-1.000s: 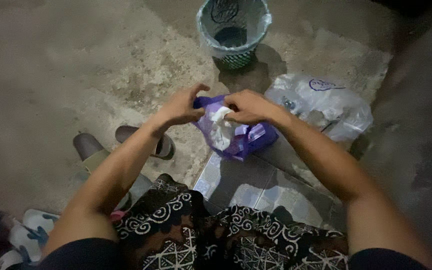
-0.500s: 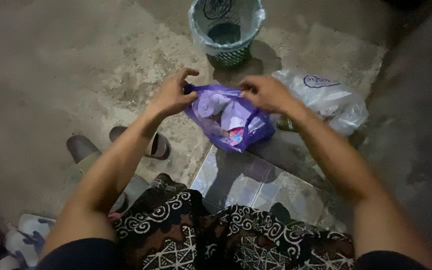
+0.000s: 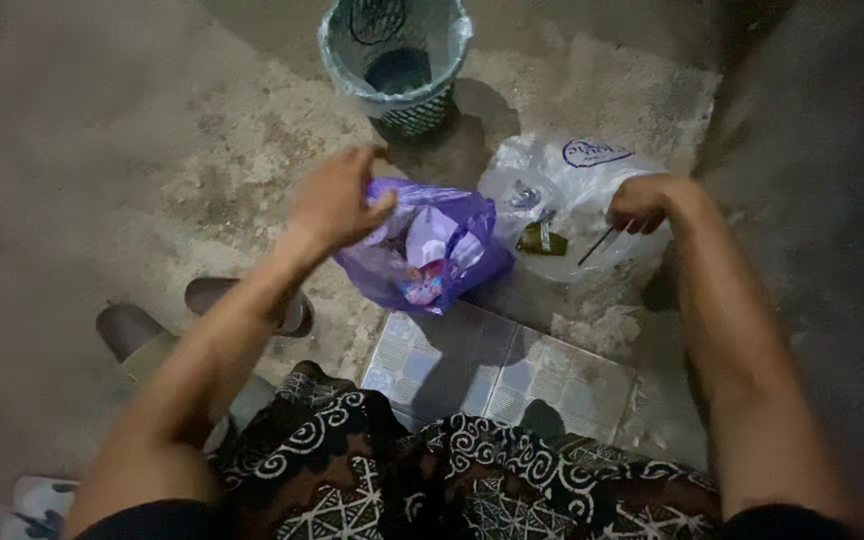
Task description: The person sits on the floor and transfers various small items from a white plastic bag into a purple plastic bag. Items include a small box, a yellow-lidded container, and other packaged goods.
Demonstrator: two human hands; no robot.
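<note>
A purple plastic bag with small items inside sits on the rough ground in front of me. My left hand pinches its upper left edge and holds it up. My right hand has gone to the right and rests with curled fingers on a clear white plastic bag that holds a green leaf-wrapped packet and a thin stick. I cannot tell whether the right hand grips the bag or only touches it.
A pale green woven waste basket lined with plastic stands just behind the bags. Dark sandals lie at the left. Patterned tiles lie under my knees, which are covered by black-and-white patterned cloth.
My right hand let go of the purple bag and moved right onto the clear white bag. My left hand keeps the purple bag's edge, and the bag hangs open on one side.
</note>
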